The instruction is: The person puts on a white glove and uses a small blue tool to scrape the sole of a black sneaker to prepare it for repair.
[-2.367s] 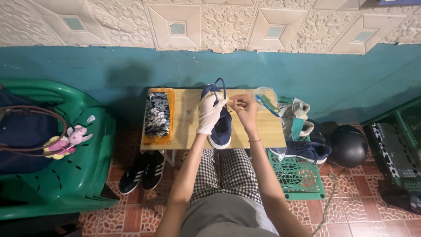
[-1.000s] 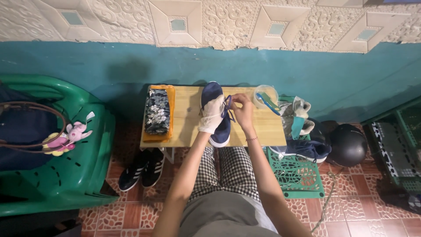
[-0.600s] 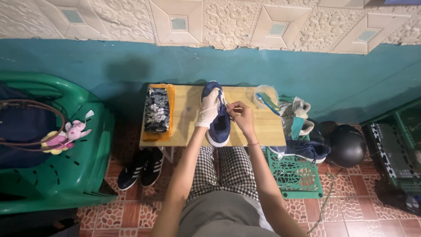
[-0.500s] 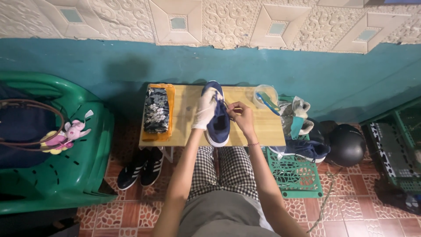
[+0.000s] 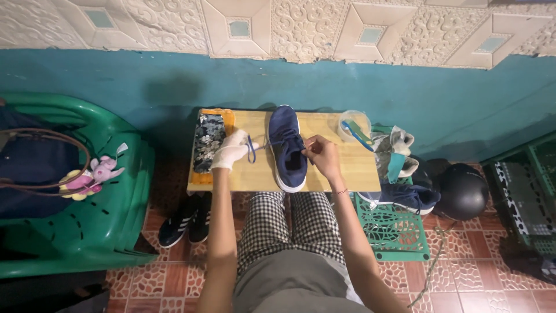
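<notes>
A dark blue shoe (image 5: 288, 148) stood upright on the wooden tabletop (image 5: 339, 174), toe toward the wall, between the person's two hands; it looked light and soft in the upper, firmer at its white sole, and best steadied by the sides or the heel; its lace (image 5: 251, 149) was thin and limp, likely to slip unless pinched close to the eyelets. The left hand (image 5: 230, 149), in a white glove, was closed in a narrow grip on a loop of the lace, drawn out to the shoe's left side; the right hand (image 5: 320, 156), bare, pinched at the lacing on the shoe's right edge, fingers nearly shut, though what exactly lay between them was too small to tell. A patterned cloth (image 5: 208, 141) lay just beside the gloved hand; a clear tub (image 5: 354, 124) holding a brush stood near the far right corner.
</notes>
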